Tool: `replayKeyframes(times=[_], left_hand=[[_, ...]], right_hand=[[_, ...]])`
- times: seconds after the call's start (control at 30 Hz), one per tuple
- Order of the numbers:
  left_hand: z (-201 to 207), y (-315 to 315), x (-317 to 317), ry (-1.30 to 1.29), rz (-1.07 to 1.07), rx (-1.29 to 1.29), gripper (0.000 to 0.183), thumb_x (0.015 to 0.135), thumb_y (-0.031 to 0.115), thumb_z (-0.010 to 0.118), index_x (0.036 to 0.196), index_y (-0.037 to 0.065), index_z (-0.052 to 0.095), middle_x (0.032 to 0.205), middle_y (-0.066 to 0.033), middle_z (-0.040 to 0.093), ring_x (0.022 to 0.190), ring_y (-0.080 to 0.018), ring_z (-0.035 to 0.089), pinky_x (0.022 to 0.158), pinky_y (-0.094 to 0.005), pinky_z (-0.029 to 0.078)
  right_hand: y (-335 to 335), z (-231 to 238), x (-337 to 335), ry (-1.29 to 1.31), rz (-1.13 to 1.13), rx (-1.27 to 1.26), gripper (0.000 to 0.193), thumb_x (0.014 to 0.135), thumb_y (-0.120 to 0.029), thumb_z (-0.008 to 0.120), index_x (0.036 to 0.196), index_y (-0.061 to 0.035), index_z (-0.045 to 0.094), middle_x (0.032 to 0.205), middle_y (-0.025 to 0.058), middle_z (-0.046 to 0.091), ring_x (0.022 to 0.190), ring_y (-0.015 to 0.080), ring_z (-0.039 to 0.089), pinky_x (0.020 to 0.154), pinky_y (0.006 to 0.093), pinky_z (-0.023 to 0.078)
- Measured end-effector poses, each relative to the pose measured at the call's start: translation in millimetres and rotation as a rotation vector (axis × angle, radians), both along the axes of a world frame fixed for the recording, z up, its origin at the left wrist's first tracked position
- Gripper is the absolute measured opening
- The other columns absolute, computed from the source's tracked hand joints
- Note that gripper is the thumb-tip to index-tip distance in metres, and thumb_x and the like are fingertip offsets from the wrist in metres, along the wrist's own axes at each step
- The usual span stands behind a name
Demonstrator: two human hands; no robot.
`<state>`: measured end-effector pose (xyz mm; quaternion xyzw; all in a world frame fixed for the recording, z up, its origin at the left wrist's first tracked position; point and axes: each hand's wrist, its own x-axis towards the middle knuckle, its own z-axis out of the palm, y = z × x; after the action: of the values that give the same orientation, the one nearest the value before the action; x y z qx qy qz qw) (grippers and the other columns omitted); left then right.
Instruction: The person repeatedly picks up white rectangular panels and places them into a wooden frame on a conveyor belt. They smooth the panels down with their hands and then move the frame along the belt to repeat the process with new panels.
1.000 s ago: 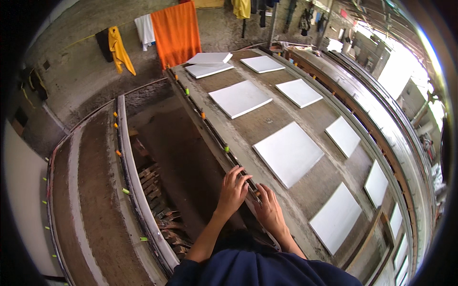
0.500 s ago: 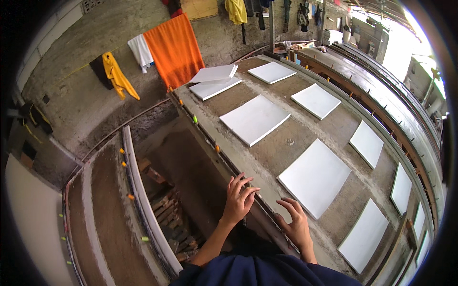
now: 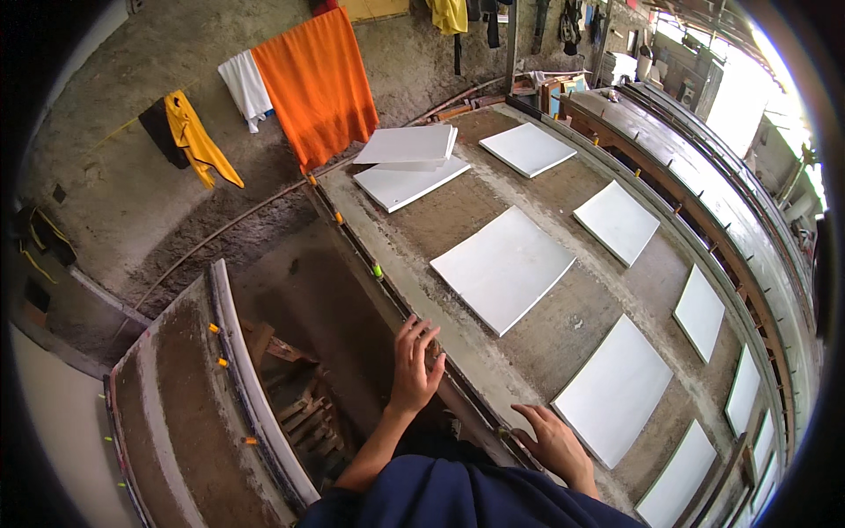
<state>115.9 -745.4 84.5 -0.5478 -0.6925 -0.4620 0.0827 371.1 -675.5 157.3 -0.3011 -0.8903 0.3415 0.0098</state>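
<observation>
At the long edge of a concrete-topped work table (image 3: 387, 236), my left hand (image 3: 412, 365) is raised, its fingers apart and nothing in it. Over the table's near margin my right hand (image 3: 556, 444) reaches with spread fingers, also holding nothing. Just beyond the right hand lies a large white square panel (image 3: 613, 387). Farther along rests another large white panel (image 3: 503, 267). At the far left corner two white panels (image 3: 407, 145) are stacked askew. A further panel (image 3: 528, 150) lies to their right, and several more run down the right side.
Left of me, beyond a sunken gap with stacked wood pieces (image 3: 308, 418), stands a second table (image 3: 189, 405) with orange clips along its edge. An orange towel (image 3: 317, 88) and a yellow garment (image 3: 198, 141) hang by the far wall. Long metal-topped tables (image 3: 669, 141) stretch along the right.
My view has moved forward along the table, so the panels sit lower and nearer. Both hands remain free, the right one now reaching flatter over the table margin.
</observation>
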Motion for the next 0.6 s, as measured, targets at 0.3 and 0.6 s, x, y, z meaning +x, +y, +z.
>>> replayKeyframes(times=[0.3, 0.6], left_hand=[[15.4, 59.5, -110.7, -0.008, -0.119, 0.035, 0.042, 0.083, 0.013, 0.055, 0.122, 0.002, 0.044, 0.127, -0.0158, 0.041, 0.128, -0.0375, 0.029, 0.104, -0.0503, 0.025], [47.5, 116.4, -291.2, -0.132, -0.171, -0.072, 0.047, 0.082, 0.009, 0.060, 0.125, 0.001, 0.042, 0.131, -0.0188, 0.035, 0.127, -0.0360, 0.030, 0.102, -0.0460, 0.031]], right_hand=[[38.1, 15.1, -109.4, 0.105, 0.016, 0.377, 0.035, 0.082, -0.017, 0.063, 0.115, -0.0083, 0.055, 0.112, 0.0089, 0.057, 0.102, 0.0251, 0.055, 0.087, 0.0363, 0.045], [118.8, -0.3, -292.3, 0.151, -0.126, 0.338, 0.031, 0.081, -0.012, 0.062, 0.111, -0.0084, 0.057, 0.113, 0.0121, 0.056, 0.101, 0.0291, 0.055, 0.083, 0.0386, 0.048]])
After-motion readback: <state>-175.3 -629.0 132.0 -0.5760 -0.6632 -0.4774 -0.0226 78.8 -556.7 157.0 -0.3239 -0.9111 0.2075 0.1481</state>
